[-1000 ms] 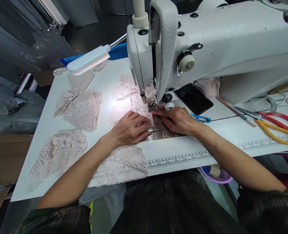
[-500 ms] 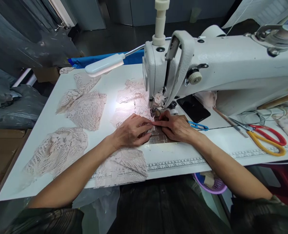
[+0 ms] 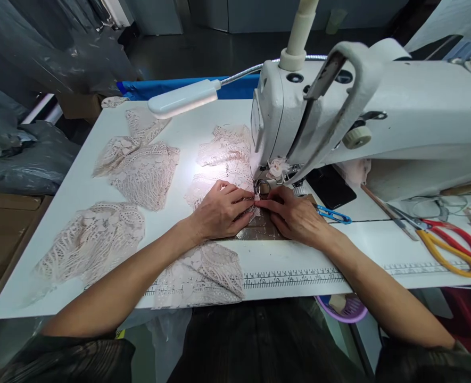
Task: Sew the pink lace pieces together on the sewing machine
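Pale pink lace fabric (image 3: 225,165) lies under the lamp and runs to the needle area of a white sewing machine (image 3: 275,117). My left hand (image 3: 223,210) presses on the lace just left of the presser foot (image 3: 259,187), its fingers together. On the other side my right hand (image 3: 295,213) pinches the edge of the lace, its index fingertip nearly meeting the left fingertips. The metal plate (image 3: 259,229) shows beneath both hands. Another lace piece (image 3: 203,274) lies at the table's front edge, below my left hand.
More lace pieces (image 3: 145,170) lie on the left of the white table (image 3: 79,178). Blue snips (image 3: 333,214), a black phone (image 3: 331,187) and red-and-yellow scissors (image 3: 451,247) are at the right. A lamp (image 3: 183,99) hangs over the table; a purple basket (image 3: 349,309) sits below.
The view has shifted, so the machine appears larger and farther right. Both hands remain at the presser foot, with the fingertips still close together on the lace.
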